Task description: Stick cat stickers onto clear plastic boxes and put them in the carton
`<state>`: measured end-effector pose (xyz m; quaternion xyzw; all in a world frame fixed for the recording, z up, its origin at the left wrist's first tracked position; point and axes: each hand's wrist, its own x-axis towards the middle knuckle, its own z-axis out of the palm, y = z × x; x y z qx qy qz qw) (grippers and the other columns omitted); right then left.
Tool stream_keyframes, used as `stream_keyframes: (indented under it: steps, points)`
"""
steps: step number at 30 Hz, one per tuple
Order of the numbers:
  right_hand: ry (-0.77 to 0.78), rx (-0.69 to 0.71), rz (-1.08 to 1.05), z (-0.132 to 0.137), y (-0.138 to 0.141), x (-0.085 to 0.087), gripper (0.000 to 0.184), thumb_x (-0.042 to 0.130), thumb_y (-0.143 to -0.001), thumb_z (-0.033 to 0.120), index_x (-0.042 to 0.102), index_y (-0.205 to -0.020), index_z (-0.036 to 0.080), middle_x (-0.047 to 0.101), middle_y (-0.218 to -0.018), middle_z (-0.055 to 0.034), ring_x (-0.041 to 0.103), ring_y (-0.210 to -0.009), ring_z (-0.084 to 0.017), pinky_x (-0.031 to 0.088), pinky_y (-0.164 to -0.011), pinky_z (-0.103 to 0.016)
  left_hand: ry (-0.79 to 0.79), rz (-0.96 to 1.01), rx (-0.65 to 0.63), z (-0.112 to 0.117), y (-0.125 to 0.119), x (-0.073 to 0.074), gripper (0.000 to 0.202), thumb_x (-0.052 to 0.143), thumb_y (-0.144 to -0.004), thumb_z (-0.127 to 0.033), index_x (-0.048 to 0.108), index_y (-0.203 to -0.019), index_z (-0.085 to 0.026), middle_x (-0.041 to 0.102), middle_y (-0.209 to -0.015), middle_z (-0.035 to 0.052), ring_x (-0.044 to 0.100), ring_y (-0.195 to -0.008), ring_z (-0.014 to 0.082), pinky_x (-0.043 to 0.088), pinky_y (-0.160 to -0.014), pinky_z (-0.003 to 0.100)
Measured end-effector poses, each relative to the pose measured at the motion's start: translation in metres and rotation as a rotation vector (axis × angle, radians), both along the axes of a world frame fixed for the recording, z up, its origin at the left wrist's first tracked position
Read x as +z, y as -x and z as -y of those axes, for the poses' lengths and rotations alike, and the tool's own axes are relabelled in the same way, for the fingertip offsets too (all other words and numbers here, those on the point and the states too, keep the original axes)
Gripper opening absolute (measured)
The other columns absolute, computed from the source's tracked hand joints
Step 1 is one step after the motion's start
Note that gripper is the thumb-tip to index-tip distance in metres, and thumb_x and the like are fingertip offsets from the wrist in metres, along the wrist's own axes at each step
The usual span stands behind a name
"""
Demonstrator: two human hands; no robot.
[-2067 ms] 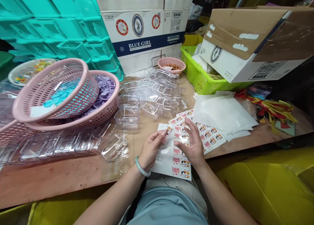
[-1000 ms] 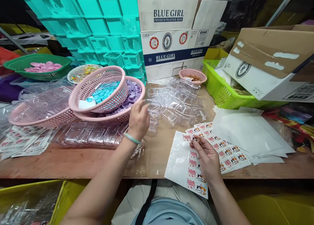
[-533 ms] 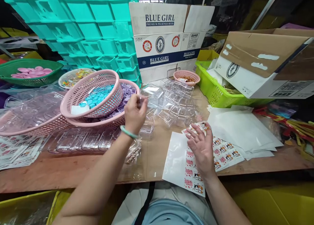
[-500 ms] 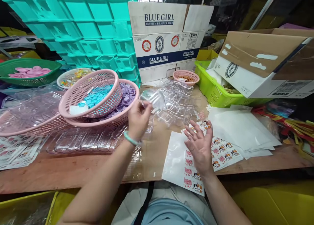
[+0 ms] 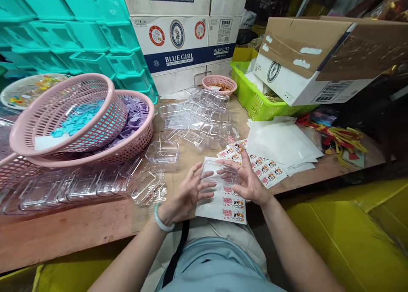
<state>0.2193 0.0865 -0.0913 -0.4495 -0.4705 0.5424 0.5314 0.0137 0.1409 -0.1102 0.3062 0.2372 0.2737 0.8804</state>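
Observation:
A clear plastic box is held above the sticker sheet, between my two hands. My right hand grips its right side, with fingers behind the clear plastic and the thumb below. A small cat sticker shows at the raised index fingertip of that hand; whether it clings to the finger is hard to tell. On the box's left, my left hand has its fingers spread, close to the box. Beneath lies a white sheet with a column of pink and cat stickers, and a second sticker sheet sits to the right.
Clear boxes pile up ahead, with more in a row at left. Pink baskets hold blue and purple pieces. White backing sheets, a green crate and cartons stand beyond. The table edge is near my lap.
My left hand has come down from the pile with a clear box and opened beside it. My right hand has closed on the box. The view has shifted right.

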Motion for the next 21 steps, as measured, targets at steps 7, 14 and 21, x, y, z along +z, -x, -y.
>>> stream_keyframes:
  steps: [7, 14, 21]
  points:
    - [0.003, -0.048, 0.13, -0.01, -0.014, 0.004, 0.099, 0.084, -0.059, 0.029, 0.034, -0.143, 0.035, 0.052, -0.137, -0.0083, 0.058, -0.115, -0.023, 0.047, -0.095, -0.04, -0.012, -0.147, 0.041, -0.004, -0.008, -0.002, 0.054, 0.067, -0.081, -0.043, 0.048, -0.129, -0.027, 0.061, -0.118, 0.011, 0.068, -0.093, 0.0204, 0.051, -0.088, 0.037]
    - [0.005, -0.652, 0.056, -0.008, 0.019, -0.008, 0.022, 0.076, -0.073, 0.037, 0.07, -0.086, 0.021, 0.066, -0.079, 0.0003, 0.057, -0.064, -0.011, 0.051, -0.065, -0.026, 0.019, -0.229, 0.21, 0.005, -0.016, -0.017, 0.057, 0.07, -0.078, -0.044, 0.047, -0.128, -0.028, 0.06, -0.113, 0.0062, 0.066, -0.092, 0.015, 0.051, -0.085, 0.029]
    - [0.118, -0.567, 0.116, 0.0, 0.037, -0.01, 0.025, 0.075, -0.071, 0.042, 0.071, -0.078, 0.019, 0.064, -0.064, 0.0009, 0.055, -0.053, -0.011, 0.05, -0.054, -0.024, 0.069, -0.187, 0.249, 0.003, -0.016, -0.026, 0.051, 0.069, -0.079, -0.045, 0.053, -0.121, -0.022, 0.063, -0.107, 0.0083, 0.068, -0.087, 0.0153, 0.051, -0.087, 0.03]
